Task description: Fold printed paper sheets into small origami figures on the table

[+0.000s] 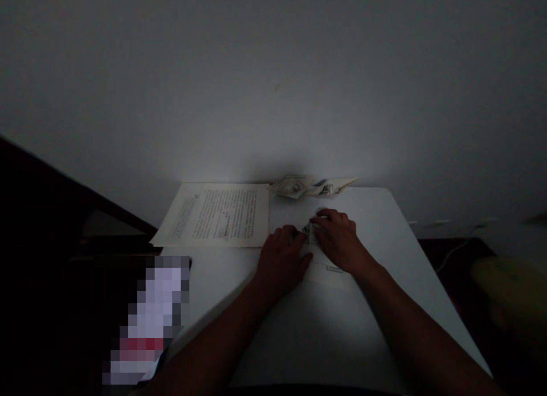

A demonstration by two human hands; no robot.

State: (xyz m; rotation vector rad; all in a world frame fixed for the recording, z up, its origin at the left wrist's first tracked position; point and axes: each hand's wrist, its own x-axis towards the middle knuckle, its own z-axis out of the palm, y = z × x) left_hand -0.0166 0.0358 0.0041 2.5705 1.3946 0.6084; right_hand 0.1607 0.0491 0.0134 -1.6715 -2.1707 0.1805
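Note:
My left hand [282,262] rests on the white table [342,333], its fingers bent against a small piece of printed paper [311,234] with folds in it. From the other side, my right hand [339,239] pinches and presses the same paper, fingers curled over its upper part. The lower part of the paper lies flat below the hands and shows a small printed box. My fingers cover much of the sheet, so its full shape is hidden. Just beyond my hands stand two folded paper shapes [293,186] with pointed ends, touching or overlapping.
A stack of printed pages [213,213] lies at the table's back left. A phone-like thing [149,322], blurred out, sits at the left edge. Behind the table rises a grey wall [273,99]. A cable [455,250] hangs at the right, near a yellowish object [508,288] beyond the table.

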